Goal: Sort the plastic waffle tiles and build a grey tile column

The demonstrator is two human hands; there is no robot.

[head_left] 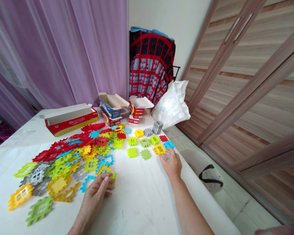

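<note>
My left hand [94, 197] lies at the near edge of the heap of interlocking plastic waffle blocks [63, 156], with a lime-green block [113, 178] pinched between thumb and fingers. My right hand [171, 164] rests on the white table [142, 209] at the end of a loose row of separate blocks. Its fingertips are beside a yellow block [159, 149] and just below a blue block [168, 144]. A pale bit under those fingertips is too unclear to identify. A grey stack of blocks [157, 127] stands upright behind the row.
Opened cardboard boxes, red [71, 120] and blue [111, 106], stand at the table's back, with a white plastic bag [171, 104] at the back corner. The table's right edge [186, 178] drops to a tiled floor, where a pale dome with a black strap [202, 171] lies.
</note>
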